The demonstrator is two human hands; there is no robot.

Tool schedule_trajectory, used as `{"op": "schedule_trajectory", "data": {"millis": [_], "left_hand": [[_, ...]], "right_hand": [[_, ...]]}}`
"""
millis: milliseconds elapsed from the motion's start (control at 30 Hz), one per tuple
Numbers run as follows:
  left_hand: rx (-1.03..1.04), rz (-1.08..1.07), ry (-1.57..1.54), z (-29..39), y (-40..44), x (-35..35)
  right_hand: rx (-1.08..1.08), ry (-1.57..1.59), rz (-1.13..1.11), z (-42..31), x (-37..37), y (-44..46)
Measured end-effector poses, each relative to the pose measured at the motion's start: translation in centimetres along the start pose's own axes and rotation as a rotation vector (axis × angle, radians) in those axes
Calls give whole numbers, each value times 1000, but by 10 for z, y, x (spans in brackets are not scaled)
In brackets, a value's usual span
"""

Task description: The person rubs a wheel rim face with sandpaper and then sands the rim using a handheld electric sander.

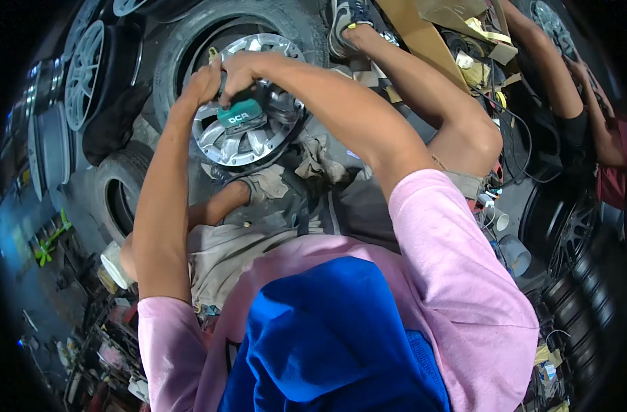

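A silver spoked wheel rim (249, 150) lies in front of me, over a grey tyre (172, 62). Above the rim is a green cordless power tool (240, 113) marked DCA. My right hand (239, 74) is wrapped round the tool's grip. Close beside it, my left hand (203, 84) is closed at the tool's front end, near a small yellowish piece (213, 53); what its fingers hold is hidden. The tool's tip cannot be made out.
Rims (85, 75) stand at the left, with a small tyre (121, 189) below them. A cardboard box (423, 41) and a black cable (530, 141) are at the upper right. Another person's arm (543, 58) shows at the far right. Cups (500, 221) lie near my right knee.
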State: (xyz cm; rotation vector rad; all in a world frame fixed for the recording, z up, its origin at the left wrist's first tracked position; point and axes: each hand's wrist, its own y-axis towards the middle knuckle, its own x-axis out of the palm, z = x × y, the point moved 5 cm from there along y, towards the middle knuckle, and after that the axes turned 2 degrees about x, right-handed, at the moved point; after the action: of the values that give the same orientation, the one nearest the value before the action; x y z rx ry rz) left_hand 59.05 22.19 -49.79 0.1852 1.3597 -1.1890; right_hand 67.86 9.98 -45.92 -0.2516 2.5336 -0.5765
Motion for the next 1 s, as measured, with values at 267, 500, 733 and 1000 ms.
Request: {"op": "schedule_trajectory", "data": {"millis": [267, 500, 733, 1000], "left_hand": [[58, 205, -210, -1, -32, -2], [108, 138, -153, 59, -42, 1], [34, 86, -73, 69, -18, 9], [4, -61, 28, 114, -35, -9]], "right_hand": [[-2, -205, -12, -21, 3, 4], [-4, -233, -2, 7, -5, -26], [-28, -88, 35, 34, -14, -15], [-47, 165, 17, 58, -21, -46]]}}
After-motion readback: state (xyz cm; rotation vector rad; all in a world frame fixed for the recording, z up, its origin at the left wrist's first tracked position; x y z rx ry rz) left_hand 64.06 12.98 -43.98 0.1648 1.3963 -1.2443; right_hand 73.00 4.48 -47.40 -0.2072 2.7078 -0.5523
